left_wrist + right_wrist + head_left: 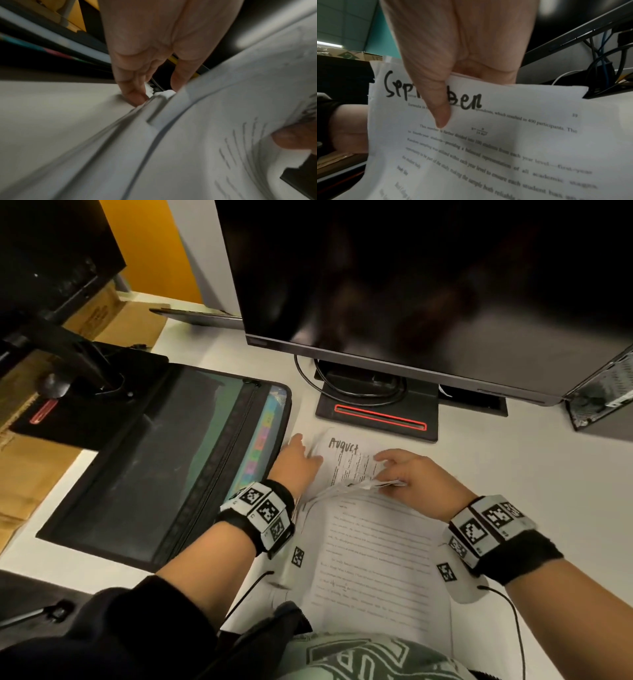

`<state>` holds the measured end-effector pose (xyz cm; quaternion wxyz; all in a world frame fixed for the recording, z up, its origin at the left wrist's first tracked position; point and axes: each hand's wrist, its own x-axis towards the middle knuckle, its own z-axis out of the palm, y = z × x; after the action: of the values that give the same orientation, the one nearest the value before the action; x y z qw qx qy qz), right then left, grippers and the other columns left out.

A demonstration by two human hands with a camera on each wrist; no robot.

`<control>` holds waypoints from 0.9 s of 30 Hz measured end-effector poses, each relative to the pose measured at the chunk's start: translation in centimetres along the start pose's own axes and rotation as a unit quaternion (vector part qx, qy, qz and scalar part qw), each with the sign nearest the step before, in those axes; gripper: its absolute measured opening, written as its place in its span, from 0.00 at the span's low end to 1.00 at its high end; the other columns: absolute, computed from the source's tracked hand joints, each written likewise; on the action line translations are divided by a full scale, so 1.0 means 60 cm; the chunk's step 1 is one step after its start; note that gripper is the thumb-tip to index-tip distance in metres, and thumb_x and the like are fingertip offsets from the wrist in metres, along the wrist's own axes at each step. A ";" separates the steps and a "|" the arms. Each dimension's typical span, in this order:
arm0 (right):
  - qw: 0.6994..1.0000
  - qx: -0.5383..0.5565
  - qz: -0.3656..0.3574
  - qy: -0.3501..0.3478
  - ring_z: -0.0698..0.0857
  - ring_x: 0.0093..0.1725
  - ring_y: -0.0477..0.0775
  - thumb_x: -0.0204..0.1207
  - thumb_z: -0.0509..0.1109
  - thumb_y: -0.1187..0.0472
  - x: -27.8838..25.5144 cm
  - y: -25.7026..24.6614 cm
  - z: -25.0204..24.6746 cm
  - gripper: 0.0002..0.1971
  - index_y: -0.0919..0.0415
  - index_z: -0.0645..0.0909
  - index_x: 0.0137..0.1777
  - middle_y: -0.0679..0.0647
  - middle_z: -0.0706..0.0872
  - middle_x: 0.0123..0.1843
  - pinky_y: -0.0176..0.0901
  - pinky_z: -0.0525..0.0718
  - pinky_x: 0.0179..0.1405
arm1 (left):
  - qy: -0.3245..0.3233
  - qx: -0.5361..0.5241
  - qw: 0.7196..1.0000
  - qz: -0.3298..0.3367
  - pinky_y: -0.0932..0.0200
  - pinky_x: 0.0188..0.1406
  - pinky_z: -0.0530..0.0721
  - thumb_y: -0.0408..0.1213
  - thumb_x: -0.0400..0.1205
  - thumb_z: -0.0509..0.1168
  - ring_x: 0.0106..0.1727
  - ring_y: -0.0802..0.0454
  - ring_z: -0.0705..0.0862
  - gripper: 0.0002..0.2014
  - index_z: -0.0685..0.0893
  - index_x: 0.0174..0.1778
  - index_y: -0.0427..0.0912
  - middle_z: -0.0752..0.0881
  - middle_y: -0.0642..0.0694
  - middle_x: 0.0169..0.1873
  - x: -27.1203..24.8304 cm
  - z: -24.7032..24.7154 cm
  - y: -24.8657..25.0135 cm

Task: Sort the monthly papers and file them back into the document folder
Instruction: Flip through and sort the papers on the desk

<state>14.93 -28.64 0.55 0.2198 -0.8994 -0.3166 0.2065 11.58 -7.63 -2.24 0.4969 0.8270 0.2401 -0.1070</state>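
Right hand (453, 65) pinches the lifted papers (488, 135) – "September" sheet up top. Left hand (297, 459) rests flat, fingers relaxed, on the "August" sheet (346, 460) beside the open document folder (164, 460) on the desk (513, 474).

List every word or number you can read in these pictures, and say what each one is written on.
"August": handwritten at the top of the sheet lying between the hands.
"Sep…ber": handwritten on the page held in the right hand; its thumb hides the middle letters.
"39": printed page number on that page.
Printed body text, wrist-band codes, folder tabs: too small or blurred.
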 end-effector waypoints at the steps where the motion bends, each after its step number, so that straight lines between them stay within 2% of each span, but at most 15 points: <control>1: 1.000 0.007 0.012 0.003 0.73 0.71 0.53 0.74 0.72 0.66 0.000 0.000 0.001 0.10 0.57 0.89 0.54 0.53 0.71 0.76 0.38 0.69 0.69 | -0.006 -0.006 1.000 0.000 0.58 0.58 0.74 0.33 0.83 0.62 0.60 0.45 0.77 0.26 0.64 0.77 0.34 0.81 0.46 0.52 0.006 0.001 0.001; 2: 1.000 0.008 0.022 0.007 0.68 0.76 0.53 0.74 0.72 0.65 0.001 0.001 0.002 0.10 0.55 0.88 0.54 0.53 0.66 0.79 0.40 0.67 0.73 | -0.011 -0.017 1.000 0.007 0.58 0.56 0.75 0.32 0.82 0.63 0.56 0.45 0.79 0.24 0.68 0.74 0.33 0.82 0.46 0.48 0.010 0.001 0.000; 4: 0.999 -0.003 0.032 0.015 0.58 0.81 0.54 0.74 0.73 0.63 0.001 0.001 0.001 0.11 0.52 0.88 0.54 0.53 0.57 0.83 0.45 0.61 0.78 | -0.030 -0.042 0.998 0.046 0.56 0.58 0.80 0.28 0.79 0.65 0.53 0.44 0.83 0.16 0.78 0.64 0.34 0.85 0.41 0.49 0.011 -0.001 -0.001; 7: 0.999 -0.008 0.029 0.025 0.52 0.83 0.54 0.75 0.72 0.62 0.003 0.003 -0.003 0.11 0.51 0.88 0.55 0.53 0.51 0.84 0.47 0.56 0.81 | -0.065 -0.101 0.989 0.086 0.68 0.46 0.80 0.26 0.76 0.68 0.45 0.53 0.83 0.08 0.82 0.49 0.38 0.85 0.46 0.44 -0.001 -0.008 0.005; 9: 1.000 0.001 0.011 0.027 0.55 0.82 0.54 0.74 0.73 0.63 0.004 0.005 -0.002 0.11 0.53 0.89 0.54 0.53 0.55 0.83 0.51 0.59 0.80 | -0.083 -0.159 0.982 0.064 0.65 0.41 0.77 0.29 0.78 0.66 0.42 0.54 0.80 0.05 0.80 0.43 0.43 0.82 0.48 0.40 -0.009 -0.013 0.010; 11: 0.999 0.019 0.001 0.032 0.64 0.79 0.56 0.72 0.74 0.65 0.002 0.007 0.000 0.10 0.55 0.89 0.52 0.54 0.63 0.80 0.52 0.66 0.77 | -0.100 -0.236 0.966 0.003 0.61 0.35 0.71 0.32 0.81 0.62 0.38 0.52 0.77 0.06 0.77 0.39 0.46 0.78 0.49 0.37 -0.012 -0.017 0.011; 13: 0.999 0.029 0.000 0.041 0.69 0.74 0.56 0.71 0.75 0.66 -0.002 0.006 0.000 0.10 0.56 0.89 0.51 0.55 0.69 0.75 0.47 0.68 0.74 | -0.101 -0.274 0.956 -0.022 0.60 0.33 0.70 0.33 0.82 0.60 0.35 0.51 0.76 0.07 0.78 0.39 0.45 0.78 0.47 0.36 -0.009 -0.019 0.006; 15: 0.999 0.030 -0.012 0.042 0.71 0.70 0.54 0.71 0.75 0.66 -0.010 0.004 0.000 0.09 0.55 0.90 0.49 0.53 0.72 0.70 0.40 0.69 0.69 | -0.093 -0.269 0.958 -0.023 0.58 0.34 0.71 0.33 0.83 0.60 0.36 0.48 0.75 0.06 0.82 0.43 0.43 0.79 0.42 0.38 -0.006 -0.017 -0.002; 18: 0.998 0.028 -0.034 0.041 0.74 0.64 0.50 0.70 0.76 0.67 -0.023 0.003 0.002 0.10 0.55 0.90 0.49 0.53 0.74 0.67 0.36 0.71 0.63 | -0.084 -0.262 0.961 -0.031 0.53 0.43 0.74 0.33 0.84 0.60 0.44 0.44 0.79 0.09 0.85 0.52 0.38 0.82 0.36 0.45 -0.002 -0.013 -0.011; 20: 0.998 0.026 -0.042 0.045 0.75 0.64 0.50 0.69 0.75 0.68 -0.030 0.005 0.005 0.12 0.54 0.90 0.50 0.52 0.75 0.67 0.36 0.73 0.62 | -0.078 -0.242 0.967 -0.026 0.56 0.39 0.74 0.31 0.84 0.58 0.41 0.46 0.78 0.11 0.87 0.46 0.42 0.83 0.39 0.41 -0.002 -0.010 -0.016; 23: 0.995 0.022 -0.070 0.069 0.77 0.62 0.51 0.68 0.76 0.70 -0.035 0.007 0.010 0.13 0.54 0.90 0.49 0.52 0.76 0.64 0.40 0.74 0.61 | -0.056 -0.223 0.973 -0.022 0.60 0.31 0.72 0.29 0.84 0.59 0.29 0.52 0.74 0.13 0.84 0.38 0.45 0.79 0.47 0.27 0.002 -0.009 -0.019; 27: 0.994 0.022 -0.067 0.077 0.78 0.60 0.54 0.68 0.77 0.69 -0.036 0.007 0.010 0.13 0.51 0.90 0.49 0.43 0.70 0.66 0.47 0.78 0.62 | -0.035 -0.232 0.972 -0.008 0.59 0.40 0.78 0.27 0.81 0.64 0.33 0.51 0.79 0.11 0.83 0.34 0.43 0.82 0.47 0.30 0.001 -0.008 -0.016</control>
<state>13.27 -30.18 0.35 0.2770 -0.8841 -0.3537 0.1282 11.14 -6.83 -2.76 0.6823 0.6832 0.2472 -0.0809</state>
